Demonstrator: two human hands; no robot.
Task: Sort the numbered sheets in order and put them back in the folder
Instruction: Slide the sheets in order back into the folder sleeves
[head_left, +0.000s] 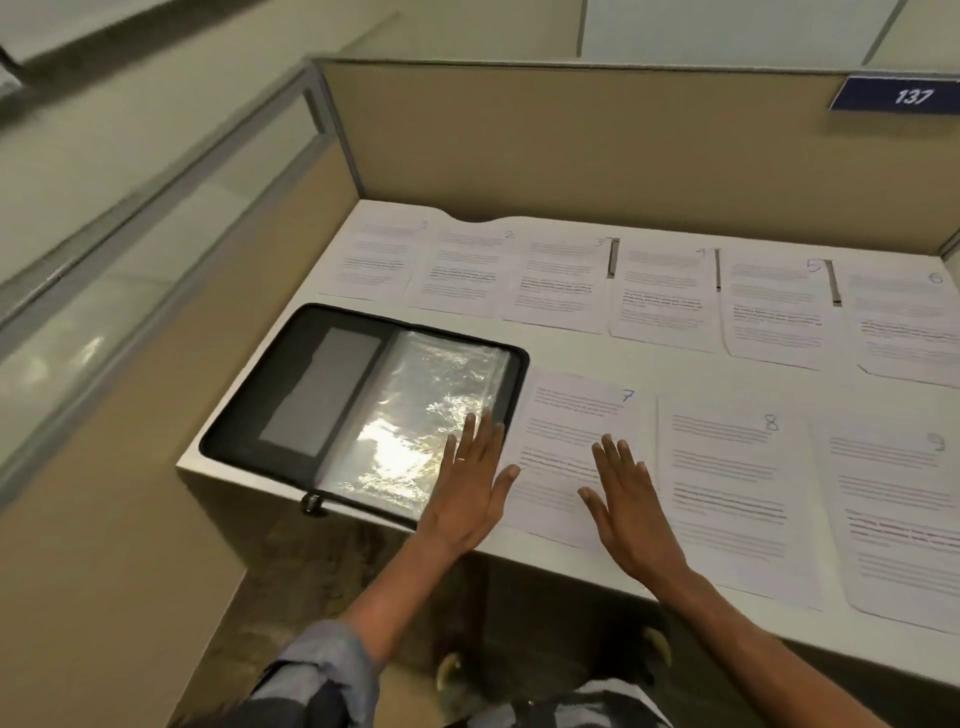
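- Sheet 7 (563, 415) is lying lengthwise under the right hand (631, 506), just beside the folder (244, 415).
- The left hand (470, 486) is lying over the folder's right edge.
- All fingers (625, 460) are lying straight and apart, gripping nothing.

Both hands lie flat, fingers straight and spread. The right hand (631, 504) rests on sheet 7 (566, 415). The left hand (475, 488) spans that sheet's left margin and the right edge of the open folder (291, 384), fingertips on its clear sleeve (441, 374). Sheet 8 (727, 467) lies just right of the right hand, with sheet 9 (893, 493) beyond it. Past the fingertips runs a row of sheets (660, 291) numbered 1 to 6.
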